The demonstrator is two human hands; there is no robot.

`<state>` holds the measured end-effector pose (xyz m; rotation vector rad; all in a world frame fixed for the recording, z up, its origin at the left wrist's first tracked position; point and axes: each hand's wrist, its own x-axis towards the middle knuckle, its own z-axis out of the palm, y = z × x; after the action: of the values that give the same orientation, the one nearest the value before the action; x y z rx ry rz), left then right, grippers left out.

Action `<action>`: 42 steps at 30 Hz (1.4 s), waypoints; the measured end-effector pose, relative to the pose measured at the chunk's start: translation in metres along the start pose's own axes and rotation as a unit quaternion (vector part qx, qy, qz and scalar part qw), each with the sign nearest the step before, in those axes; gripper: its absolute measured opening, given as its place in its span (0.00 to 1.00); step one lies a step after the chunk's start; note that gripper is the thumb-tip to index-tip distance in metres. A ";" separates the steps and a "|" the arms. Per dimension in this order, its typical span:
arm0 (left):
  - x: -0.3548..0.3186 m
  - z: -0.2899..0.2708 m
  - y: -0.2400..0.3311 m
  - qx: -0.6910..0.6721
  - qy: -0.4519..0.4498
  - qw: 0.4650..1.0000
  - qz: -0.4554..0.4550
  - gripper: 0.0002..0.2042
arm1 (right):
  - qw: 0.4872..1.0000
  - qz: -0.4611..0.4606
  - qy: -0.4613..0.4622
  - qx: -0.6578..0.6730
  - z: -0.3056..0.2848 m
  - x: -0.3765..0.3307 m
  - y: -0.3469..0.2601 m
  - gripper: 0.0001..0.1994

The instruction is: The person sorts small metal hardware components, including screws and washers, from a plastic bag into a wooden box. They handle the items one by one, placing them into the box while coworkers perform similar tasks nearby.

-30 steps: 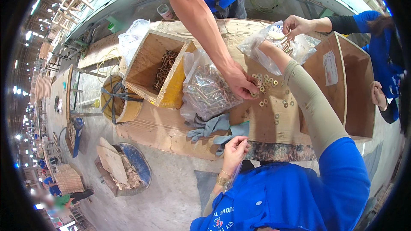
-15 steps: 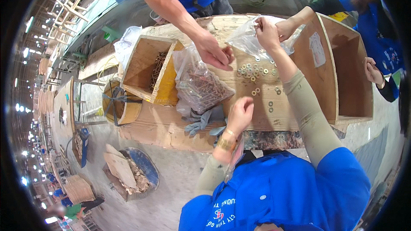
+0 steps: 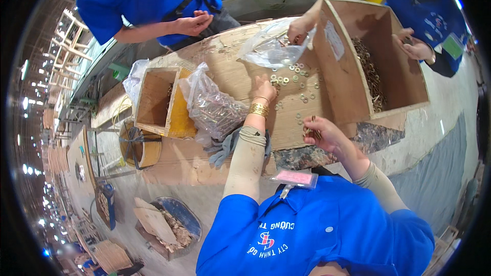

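washers (image 3: 292, 74) | small metal rings | scattered flat on plywood

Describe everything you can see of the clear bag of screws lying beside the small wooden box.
The bag is clear, crinkled plastic, bulging with long silvery screws. Its neck is gathered at the top and stands up, untied as far as shows. It lies on the plywood top, leaning against the yellow side of the small box. Grey gloves lie just below it. No hand touches it; the left hand rests nearby, among washers.

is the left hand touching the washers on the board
Touching: in the head view the left hand lies flat on the plywood board, fingertips resting among the loose washers.
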<state>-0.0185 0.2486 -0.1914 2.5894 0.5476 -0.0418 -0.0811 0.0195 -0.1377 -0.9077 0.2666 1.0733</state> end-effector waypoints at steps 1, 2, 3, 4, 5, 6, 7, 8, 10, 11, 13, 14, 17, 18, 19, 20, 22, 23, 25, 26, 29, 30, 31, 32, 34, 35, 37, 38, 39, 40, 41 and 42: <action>0.000 0.002 0.004 0.008 0.011 1.000 -0.001 0.18 | 1.000 0.011 -0.005 0.007 -0.007 -0.007 0.007 0.06; 0.000 0.003 0.007 0.015 0.022 1.000 -0.003 0.18 | 1.000 0.023 -0.011 0.012 -0.011 -0.014 0.013 0.06; 0.000 0.002 0.011 0.023 0.037 0.999 -0.006 0.18 | 0.999 0.034 -0.019 0.016 -0.017 -0.020 0.017 0.07; 0.008 -0.008 0.013 0.016 -0.074 0.996 -0.051 0.28 | 0.999 0.036 -0.022 0.014 -0.019 -0.026 0.020 0.07; 0.006 -0.011 0.019 0.040 -0.063 0.996 -0.050 0.27 | 0.999 0.041 -0.024 0.014 -0.021 -0.032 0.022 0.08; 0.001 -0.009 0.021 0.064 -0.051 0.995 -0.052 0.26 | 0.998 0.048 -0.027 0.012 -0.022 -0.039 0.024 0.08; -0.001 -0.010 0.024 0.086 -0.039 0.994 -0.055 0.25 | 0.998 0.056 -0.031 0.009 -0.024 -0.045 0.025 0.08; 0.001 -0.011 0.023 0.073 -0.039 0.995 -0.048 0.32 | 0.998 0.056 -0.036 0.000 -0.028 -0.049 0.027 0.08; -0.001 -0.012 0.029 0.047 -0.030 0.997 -0.051 0.34 | 0.998 0.042 -0.033 0.013 -0.035 -0.057 0.032 0.07; -0.001 -0.012 0.033 0.035 -0.026 0.998 -0.052 0.36 | 0.999 0.036 -0.032 0.020 -0.039 -0.060 0.033 0.07; 0.000 -0.005 0.025 0.030 -0.048 0.997 -0.048 0.36 | 0.999 0.026 -0.024 0.012 -0.040 -0.066 0.034 0.07; 0.002 0.002 0.019 0.022 -0.033 0.999 -0.026 0.35 | 0.999 0.026 -0.026 0.007 -0.043 -0.067 0.035 0.07; 0.010 0.008 0.019 0.007 -0.090 0.996 0.005 0.31 | 1.000 0.018 -0.018 0.016 -0.051 -0.070 0.036 0.07; 0.014 0.008 0.018 0.001 -0.124 0.992 0.005 0.29 | 1.000 0.017 -0.016 0.020 -0.053 -0.070 0.037 0.07; 0.017 0.006 0.017 0.021 -0.101 0.994 0.022 0.27 | 1.000 0.016 -0.014 0.014 -0.053 -0.070 0.033 0.06; 0.019 0.008 0.020 0.041 -0.078 0.995 0.037 0.25 | 1.000 0.015 -0.013 0.007 -0.052 -0.072 0.028 0.06; 0.016 0.015 0.024 0.061 -0.022 0.997 0.034 0.21 | 0.999 0.010 -0.009 0.033 -0.060 -0.071 0.035 0.06; 0.012 0.016 0.036 0.059 0.020 0.998 0.017 0.19 | 0.999 0.006 -0.014 0.040 -0.065 -0.072 0.037 0.05; 0.007 0.014 0.041 0.024 0.040 0.999 0.018 0.16 | 0.999 0.004 -0.004 0.042 -0.065 -0.074 0.035 0.05; 0.010 0.018 0.039 0.038 0.042 0.998 -0.019 0.16 | 0.999 0.006 -0.003 0.034 -0.061 -0.075 0.032 0.05; 0.010 0.026 0.039 0.054 0.065 0.992 -0.092 0.13 | 1.000 0.026 -0.003 0.016 -0.061 -0.073 0.030 0.05; 0.011 0.025 0.041 0.006 0.068 0.991 -0.117 0.12 | 1.000 0.028 0.000 -0.002 -0.062 -0.073 0.029 0.05; 0.007 0.023 0.038 -0.005 0.071 0.991 -0.113 0.12 | 0.999 0.033 0.006 -0.011 -0.062 -0.073 0.029 0.05; 0.005 0.022 0.036 -0.017 0.075 0.991 -0.109 0.12 | 0.999 0.038 0.013 -0.021 -0.062 -0.074 0.029 0.05; 0.003 0.023 0.026 -0.055 0.125 0.984 -0.118 0.11 | 0.998 0.047 0.006 -0.036 -0.060 -0.072 0.025 0.05; 0.004 0.021 0.019 -0.113 0.115 0.977 -0.138 0.11 | 0.998 0.052 -0.004 -0.042 -0.058 -0.071 0.023 0.05; 0.003 0.014 0.012 -0.228 0.088 0.955 -0.166 0.12 | 0.997 0.065 -0.020 -0.044 -0.059 -0.068 0.022 0.06; -0.001 0.015 0.012 -0.389 0.049 0.898 -0.199 0.11 | 0.996 0.074 -0.028 -0.046 -0.060 -0.066 0.022 0.06; -0.003 0.017 0.007 -0.513 0.039 0.833 -0.203 0.10 | 0.995 0.082 -0.041 -0.050 -0.058 -0.064 0.021 0.07; -0.004 0.020 0.005 -0.627 0.031 0.752 -0.201 0.09 | 0.994 0.086 -0.039 -0.057 -0.055 -0.062 0.020 0.08; -0.005 0.022 0.002 -0.729 0.022 0.657 -0.191 0.08 | 0.993 0.090 -0.037 -0.065 -0.051 -0.061 0.019 0.08; -0.007 0.023 0.003 -0.793 0.007 0.579 -0.189 0.08 | 0.993 0.092 -0.029 -0.068 -0.047 -0.061 0.019 0.09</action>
<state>-0.0218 0.2328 -0.2093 0.6598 0.6432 0.2303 -0.1164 -0.0514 -0.1405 -0.9851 0.2345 1.2989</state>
